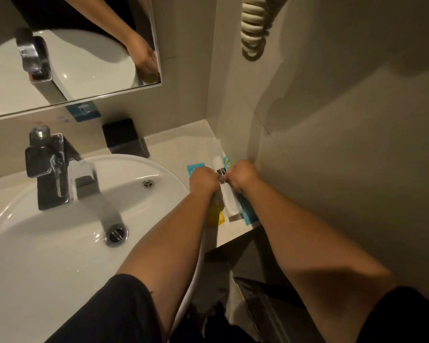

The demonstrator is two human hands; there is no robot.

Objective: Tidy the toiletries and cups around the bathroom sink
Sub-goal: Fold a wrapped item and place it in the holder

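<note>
Here both sets of fingers are curled shut, the left hand [203,180] and right hand [242,175] pinching one white tube [227,196] from either side, above the worktop [174,147] right of the sink [60,243]. Beneath lie two blue sachets [248,214] and one yellow sachet [214,216]. Both forearms reach forward, nearly parallel, wrists bent down.

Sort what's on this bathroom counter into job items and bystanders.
Job items: long white toiletry packet gripped by left hand and right hand; blue sachets; yellow sachet.

Bystanders: chrome faucet; round white sink; black square box; wall mirror; coiled cream cord.
</note>
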